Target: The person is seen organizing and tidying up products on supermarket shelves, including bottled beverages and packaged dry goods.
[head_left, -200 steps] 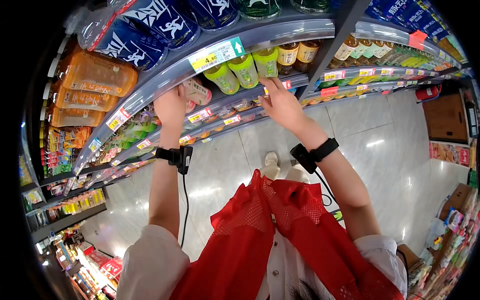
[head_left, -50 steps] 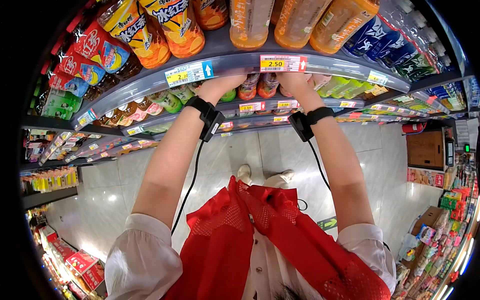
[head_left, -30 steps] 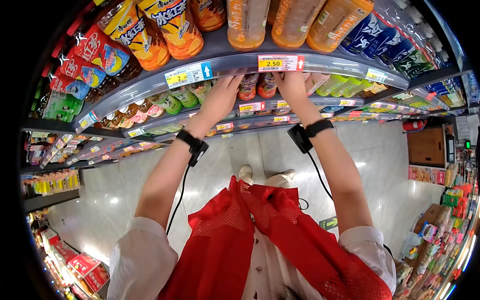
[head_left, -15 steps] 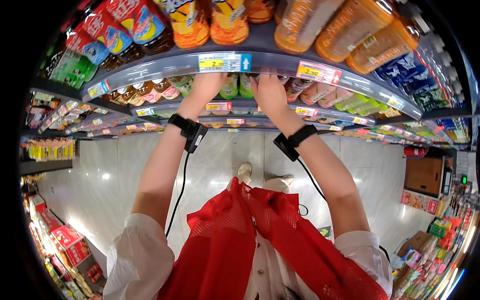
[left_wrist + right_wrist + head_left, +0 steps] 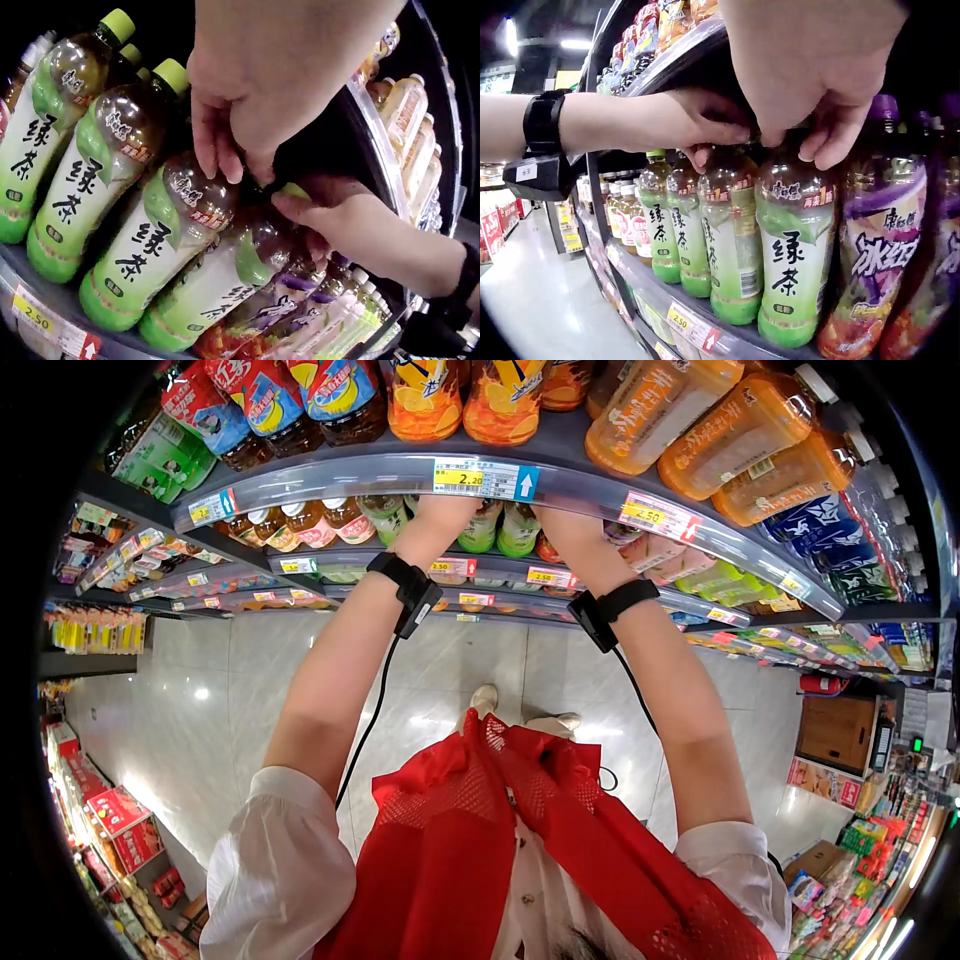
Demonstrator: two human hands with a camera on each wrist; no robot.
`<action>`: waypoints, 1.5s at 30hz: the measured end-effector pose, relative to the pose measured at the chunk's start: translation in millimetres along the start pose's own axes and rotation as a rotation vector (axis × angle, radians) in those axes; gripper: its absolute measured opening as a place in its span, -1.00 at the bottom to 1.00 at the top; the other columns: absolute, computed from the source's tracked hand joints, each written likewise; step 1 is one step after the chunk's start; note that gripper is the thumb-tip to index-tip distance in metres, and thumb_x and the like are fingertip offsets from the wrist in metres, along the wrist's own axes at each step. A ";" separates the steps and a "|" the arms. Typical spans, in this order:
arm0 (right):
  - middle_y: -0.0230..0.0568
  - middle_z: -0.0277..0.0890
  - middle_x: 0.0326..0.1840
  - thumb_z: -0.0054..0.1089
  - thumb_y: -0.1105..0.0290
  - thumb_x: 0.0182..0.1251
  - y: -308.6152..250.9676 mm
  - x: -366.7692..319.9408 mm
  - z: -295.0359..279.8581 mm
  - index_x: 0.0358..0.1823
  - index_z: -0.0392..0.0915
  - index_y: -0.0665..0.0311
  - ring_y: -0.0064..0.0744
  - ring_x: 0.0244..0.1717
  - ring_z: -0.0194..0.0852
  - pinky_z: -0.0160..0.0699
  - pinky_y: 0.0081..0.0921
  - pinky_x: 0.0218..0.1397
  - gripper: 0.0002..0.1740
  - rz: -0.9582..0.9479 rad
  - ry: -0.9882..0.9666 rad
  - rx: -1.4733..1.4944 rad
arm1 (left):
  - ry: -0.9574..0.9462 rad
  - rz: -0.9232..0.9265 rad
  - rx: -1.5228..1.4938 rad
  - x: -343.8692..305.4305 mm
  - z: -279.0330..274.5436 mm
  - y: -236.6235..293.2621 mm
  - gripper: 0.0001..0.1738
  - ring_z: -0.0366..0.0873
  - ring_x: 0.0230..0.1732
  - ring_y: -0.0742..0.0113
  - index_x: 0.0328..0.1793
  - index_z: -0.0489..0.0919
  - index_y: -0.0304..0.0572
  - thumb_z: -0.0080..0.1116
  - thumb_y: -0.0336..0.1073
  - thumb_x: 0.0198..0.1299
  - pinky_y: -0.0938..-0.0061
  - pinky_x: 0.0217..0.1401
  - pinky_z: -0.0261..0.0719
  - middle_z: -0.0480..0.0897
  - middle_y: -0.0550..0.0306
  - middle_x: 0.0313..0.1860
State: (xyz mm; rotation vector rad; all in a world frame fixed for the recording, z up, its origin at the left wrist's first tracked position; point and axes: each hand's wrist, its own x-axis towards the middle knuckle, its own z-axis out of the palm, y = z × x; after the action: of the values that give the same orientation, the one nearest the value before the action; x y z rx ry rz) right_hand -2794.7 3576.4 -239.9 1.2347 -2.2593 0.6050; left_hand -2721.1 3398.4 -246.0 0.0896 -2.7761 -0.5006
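Observation:
Green tea bottles with light green caps stand in a row on the shelf under the upper one. In the right wrist view, my right hand (image 5: 817, 82) grips the rightmost green tea bottle (image 5: 787, 262) from above by its neck. My left hand (image 5: 682, 120) holds the neighbouring green tea bottle (image 5: 731, 251) at its top. From the left wrist, the right thumb lies against a green cap (image 5: 294, 191), while the left fingers (image 5: 217, 154) bend down over the neck of the bottle beside it. Both bottles stand upright. The upper shelf edge hides the fingertips in the head view.
Purple-labelled iced tea bottles (image 5: 874, 255) stand right of the green tea. Above, a curved shelf rail (image 5: 370, 472) overhangs the hands and carries orange bottles (image 5: 650, 415). A price tag (image 5: 694, 326) sits on the lower shelf lip. Grey floor tiles (image 5: 270, 660) lie behind.
Both hands have moved left along the shelf, from pink and light green bottles earliest, past the purple-labelled iced tea, to the green tea bottles. The head view has shifted left too.

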 end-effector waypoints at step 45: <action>-0.01 0.17 0.06 0.23 0.43 -0.05 -102.7 -21.6 -37.5 0.14 0.17 0.29 -0.05 -0.22 0.47 0.58 -0.39 -0.30 -0.34 0.176 0.043 0.335 | 0.060 -0.132 -0.108 -43.0 -126.0 -86.5 -0.72 0.50 -0.15 -0.07 -0.11 0.53 -0.25 0.12 -0.30 0.05 0.27 -0.12 0.44 0.57 -0.18 -0.21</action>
State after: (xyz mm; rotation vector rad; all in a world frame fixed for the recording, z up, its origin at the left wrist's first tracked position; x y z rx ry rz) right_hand -2688.6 3561.8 -208.9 1.1630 -2.3098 1.1026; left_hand -2639.6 3280.8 -177.2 0.2600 -2.6908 -0.6694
